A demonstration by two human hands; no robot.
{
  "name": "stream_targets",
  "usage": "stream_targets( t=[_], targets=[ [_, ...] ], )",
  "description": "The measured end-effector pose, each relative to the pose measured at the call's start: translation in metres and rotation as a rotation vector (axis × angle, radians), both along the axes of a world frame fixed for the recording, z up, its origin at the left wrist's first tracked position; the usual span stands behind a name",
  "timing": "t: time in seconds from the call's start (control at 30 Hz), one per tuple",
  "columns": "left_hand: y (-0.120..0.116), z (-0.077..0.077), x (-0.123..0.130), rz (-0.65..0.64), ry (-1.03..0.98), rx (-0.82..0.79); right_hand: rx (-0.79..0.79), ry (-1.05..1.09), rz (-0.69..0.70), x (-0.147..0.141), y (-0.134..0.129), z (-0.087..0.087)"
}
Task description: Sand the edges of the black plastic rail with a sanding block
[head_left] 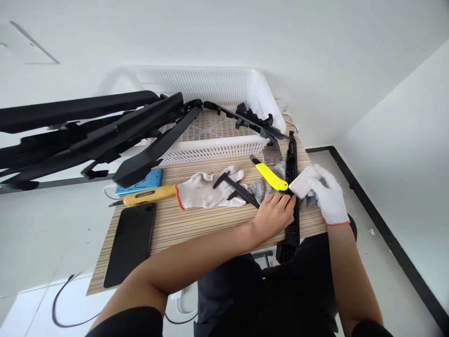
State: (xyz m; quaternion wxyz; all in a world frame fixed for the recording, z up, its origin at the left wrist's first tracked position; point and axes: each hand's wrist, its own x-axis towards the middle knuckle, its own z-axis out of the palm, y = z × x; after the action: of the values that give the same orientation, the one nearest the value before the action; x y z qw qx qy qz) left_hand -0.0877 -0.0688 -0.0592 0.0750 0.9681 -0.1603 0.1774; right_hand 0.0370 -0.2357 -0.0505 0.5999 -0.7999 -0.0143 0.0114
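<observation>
My bare left hand (pixel 275 216) is closed on the edge of a long black plastic strip (pixel 292 161), which lies lengthwise and overhangs the table's near edge. A white glove with an orange cuff covers my right hand (pixel 329 196). Between its fingers is a flat white block (pixel 302 182), tilted over the strip; its exact kind is unclear. Just left of the strip, a yellow utility knife (pixel 269 176) rests on a grey cloth (pixel 261 188). Black calipers (pixel 238 187) lie across an unworn white glove (pixel 198 191), close to my left hand.
A white plastic basket (pixel 217 149) stands behind, with several black plastic parts (pixel 140 126) lying across it and jutting out left. On the table's left are a yellow-handled tool (pixel 150 195), a blue object (pixel 143 182) and a dark phone or tablet (pixel 129 243). A wall rises at the right.
</observation>
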Motion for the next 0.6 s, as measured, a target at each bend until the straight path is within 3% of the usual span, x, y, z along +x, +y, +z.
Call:
stream_targets(
  t=[0.1,0.2,0.3,0.43,0.5,0.6],
  targets=[
    [-0.001,-0.001,0.000,0.002,0.014,-0.003,0.011,-0.055,-0.097,-0.002,0.001,0.002],
    [-0.003,-0.002,-0.001,0.010,0.048,-0.005,-0.042,-0.022,-0.014,-0.003,0.002,0.002],
    [-0.003,0.000,-0.002,0.004,0.040,-0.042,-0.017,-0.082,-0.151,-0.001,0.002,-0.001],
    [0.017,0.009,0.010,-0.006,-0.044,-0.185,-0.086,-0.100,-0.126,0.001,0.001,-0.001],
    [0.035,0.014,0.026,0.098,-0.032,-0.219,-0.137,-0.093,-0.110,0.000,0.002,0.003],
    [0.059,0.015,0.055,0.369,0.041,-0.210,-0.113,-0.045,-0.114,-0.003,0.004,0.009]
  ],
)
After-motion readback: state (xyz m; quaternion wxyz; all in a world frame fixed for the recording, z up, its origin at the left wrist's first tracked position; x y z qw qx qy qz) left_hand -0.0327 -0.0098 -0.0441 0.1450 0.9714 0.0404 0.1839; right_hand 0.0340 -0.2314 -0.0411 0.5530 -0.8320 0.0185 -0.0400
